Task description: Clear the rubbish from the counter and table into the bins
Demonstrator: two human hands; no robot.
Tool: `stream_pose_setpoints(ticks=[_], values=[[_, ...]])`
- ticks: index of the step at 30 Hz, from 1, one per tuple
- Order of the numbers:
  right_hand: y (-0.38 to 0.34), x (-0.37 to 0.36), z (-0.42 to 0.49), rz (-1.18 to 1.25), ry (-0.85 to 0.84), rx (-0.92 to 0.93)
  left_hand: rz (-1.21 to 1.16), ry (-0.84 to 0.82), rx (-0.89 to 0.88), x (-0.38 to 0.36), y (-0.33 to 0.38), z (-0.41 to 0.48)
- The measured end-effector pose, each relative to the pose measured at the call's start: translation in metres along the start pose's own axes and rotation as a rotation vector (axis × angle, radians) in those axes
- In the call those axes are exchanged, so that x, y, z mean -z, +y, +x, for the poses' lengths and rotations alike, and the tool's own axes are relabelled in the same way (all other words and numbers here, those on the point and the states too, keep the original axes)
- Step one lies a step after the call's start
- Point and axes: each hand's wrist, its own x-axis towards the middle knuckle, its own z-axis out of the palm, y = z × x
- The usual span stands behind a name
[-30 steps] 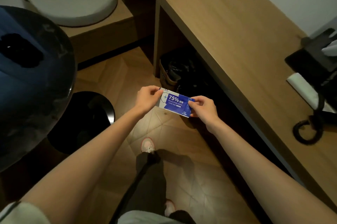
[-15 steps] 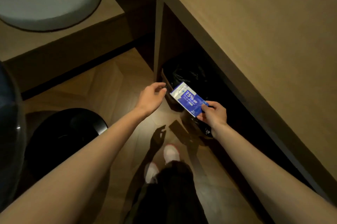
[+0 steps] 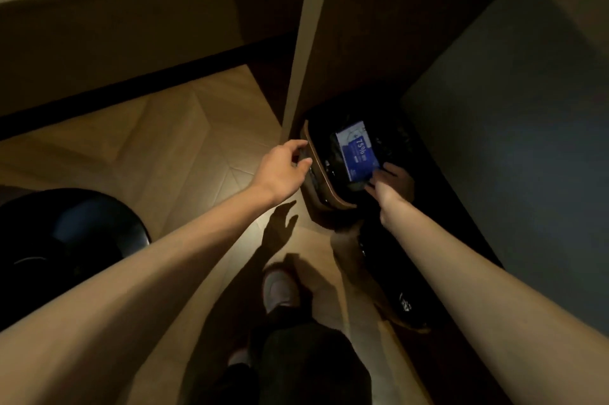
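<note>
A blue and white wipe packet (image 3: 357, 151) marked 75% hangs over the mouth of a brown bin (image 3: 324, 193) lined with a black bag, under the wooden counter. My right hand (image 3: 392, 181) pinches the packet's near end, just above the bin opening. My left hand (image 3: 283, 170) hovers at the bin's left rim, fingers loosely curled and apart, holding nothing. The inside of the bin is dark and its contents are hard to make out.
A vertical wooden counter panel (image 3: 304, 42) stands just behind the bin. A second dark bin (image 3: 400, 292) sits nearer me on the right. A round black stool base (image 3: 66, 240) rests on the floor at left. My shoes (image 3: 280, 287) stand on the wood floor.
My left hand let go of the packet. My right hand carried it down and forward under the counter, over the bin. My view dropped lower toward the floor.
</note>
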Motion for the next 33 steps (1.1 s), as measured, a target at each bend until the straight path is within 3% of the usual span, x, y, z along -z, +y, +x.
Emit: stream_pose_setpoints(ticks=[3, 6, 8, 13, 17, 20, 27, 33], values=[[0.020, -0.006, 0.014, -0.333, -0.099, 0.192, 0.080, 0.001, -0.031, -0.020, -0.023, 0.031], [0.040, -0.010, 0.022, -0.615, -0.448, 0.300, 0.211, -0.017, -0.081, -0.036, -0.042, 0.061], [0.049, -0.012, 0.033, -0.799, -0.579, 0.406, 0.344, -0.070, -0.130, -0.046, -0.054, 0.079], [0.061, -0.013, 0.054, -1.042, -0.585, 0.591, 0.645, -0.119, -0.258, -0.067, -0.074, 0.099], [0.053, 0.001, 0.059, -1.282, -0.485, 0.697, 0.540, -0.038, -0.317, -0.086, -0.079, 0.092], [0.056, 0.003, 0.052, -1.256, -0.437, 0.719, 0.481, -0.044, -0.260, -0.093, -0.071, 0.091], [0.058, 0.000, 0.021, -0.952, -0.331, 0.490, 0.593, -0.111, -0.182, -0.056, -0.055, 0.063], [0.026, 0.016, -0.070, -0.889, -0.270, 0.647, 0.497, -0.001, -0.131, -0.008, -0.024, -0.029]])
